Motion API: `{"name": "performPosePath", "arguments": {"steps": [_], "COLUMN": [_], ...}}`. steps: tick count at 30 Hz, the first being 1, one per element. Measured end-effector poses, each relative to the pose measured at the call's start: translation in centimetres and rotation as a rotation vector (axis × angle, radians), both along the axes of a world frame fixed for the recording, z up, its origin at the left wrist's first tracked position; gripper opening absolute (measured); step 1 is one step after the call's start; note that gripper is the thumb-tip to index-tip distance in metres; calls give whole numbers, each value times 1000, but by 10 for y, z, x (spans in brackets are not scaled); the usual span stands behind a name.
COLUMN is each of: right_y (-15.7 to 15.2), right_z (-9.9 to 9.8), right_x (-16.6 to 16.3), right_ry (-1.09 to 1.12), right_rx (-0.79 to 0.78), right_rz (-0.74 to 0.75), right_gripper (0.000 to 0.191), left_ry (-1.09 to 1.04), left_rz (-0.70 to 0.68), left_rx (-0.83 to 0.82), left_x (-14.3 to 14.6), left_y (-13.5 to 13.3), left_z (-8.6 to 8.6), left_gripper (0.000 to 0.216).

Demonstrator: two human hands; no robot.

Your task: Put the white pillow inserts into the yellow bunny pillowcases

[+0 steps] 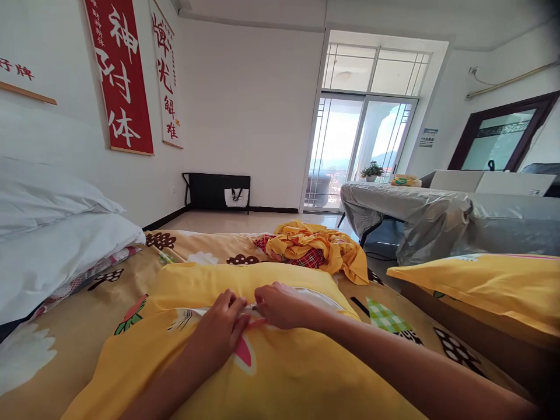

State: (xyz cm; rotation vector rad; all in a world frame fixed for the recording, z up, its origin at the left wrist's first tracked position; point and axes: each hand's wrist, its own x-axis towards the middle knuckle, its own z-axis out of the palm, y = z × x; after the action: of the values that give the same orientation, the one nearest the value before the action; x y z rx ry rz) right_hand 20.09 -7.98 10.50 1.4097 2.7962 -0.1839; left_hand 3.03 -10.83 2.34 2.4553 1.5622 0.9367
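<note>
A yellow pillowcase (306,373) with a printed rabbit motif lies in front of me, plump as if filled. Across its middle runs a slit, where white fabric (321,297) shows on the right side. My left hand (224,324) is closed on the cloth at the slit's edge. Just beside it, my right hand (280,304) pinches at the same seam, fingertips together. A small metallic bit, apparently a zipper pull (252,307), shows between the two hands; the fingers partly hide it.
Under the pillowcase spreads a patterned brown bedsheet (26,379). Crumpled yellow and red plaid cloth (315,245) lies beyond it. White pillows (65,239) are stacked at left, and another yellow pillow (481,286) rests at right. A plastic-covered table (406,201) stands behind.
</note>
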Motion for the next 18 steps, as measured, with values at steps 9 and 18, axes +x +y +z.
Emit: {"name": "performPosePath", "arguments": {"steps": [9,18], "right_y": [-4,-49], "right_z": [-19,-49], "right_x": [3,-4], "right_ry": [1,57], "right_rx": [136,846], "right_rz": [-17,2], "right_gripper": [16,15], "left_ry": [312,196], "left_rz": [81,101], "left_rx": [65,468], "left_x": [8,7], "left_y": [9,-4], "left_z": [18,-2], "left_gripper": [21,15]}}
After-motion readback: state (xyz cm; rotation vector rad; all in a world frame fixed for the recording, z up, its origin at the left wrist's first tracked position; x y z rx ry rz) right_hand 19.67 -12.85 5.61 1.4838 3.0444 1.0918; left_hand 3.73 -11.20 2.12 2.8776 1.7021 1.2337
